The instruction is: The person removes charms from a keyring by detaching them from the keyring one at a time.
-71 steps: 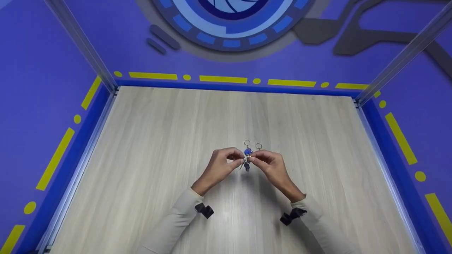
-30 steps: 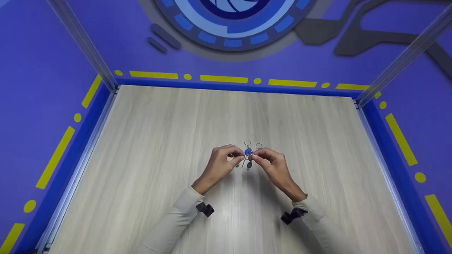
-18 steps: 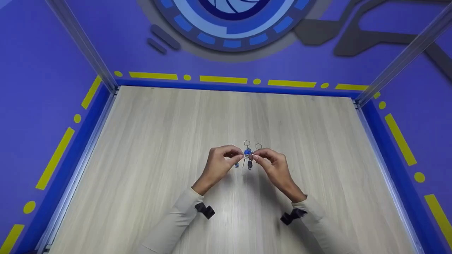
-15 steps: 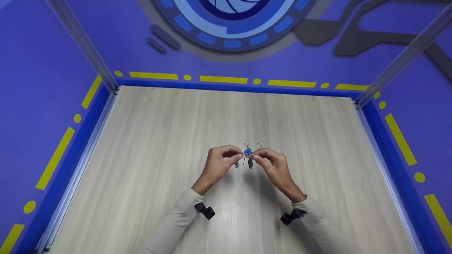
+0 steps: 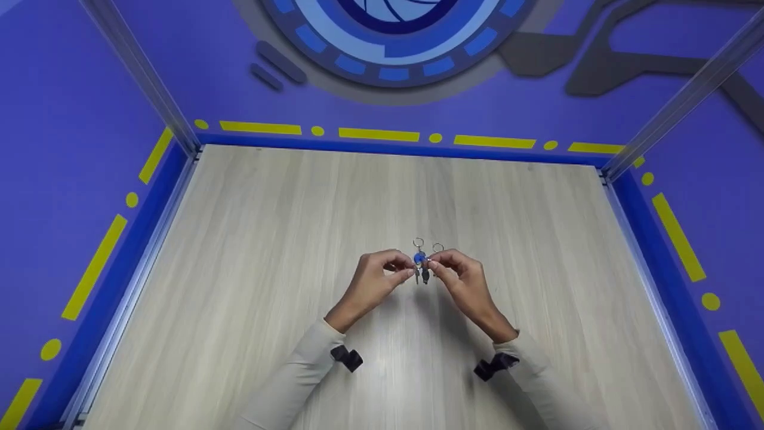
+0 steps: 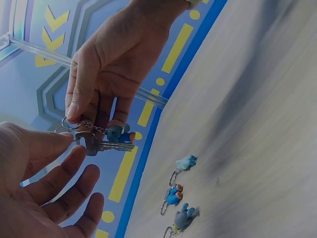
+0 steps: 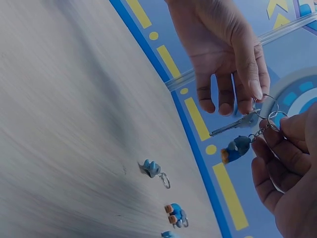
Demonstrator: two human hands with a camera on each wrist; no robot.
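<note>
In the head view my left hand (image 5: 377, 279) and right hand (image 5: 462, 275) meet fingertip to fingertip above the table. The left thumb and fingertips pinch a metal ring (image 7: 278, 103) from which a silver key (image 7: 235, 125) hangs. My right hand pinches another ring (image 7: 284, 113), whose short chain carries a small blue-grey figure with orange feet (image 7: 236, 148), a keychain charm. Both rings overlap between the fingers; whether they are linked I cannot tell. Key and charm hang side by side, also visible as the key (image 6: 115, 146) in the left wrist view.
Figure keychains lie on the wooden table (image 5: 286, 209) beyond the hands: a pale blue one (image 6: 186, 162), a blue one with orange feet (image 6: 174, 195) and a grey-blue one (image 6: 184, 217). Blue panels (image 5: 71, 149) with yellow marks enclose the back and sides.
Over the last half second my left hand has come slightly right and nearer, closer to the right fingertips. The key now hangs straighter beside the charm. The right hand has barely moved.
</note>
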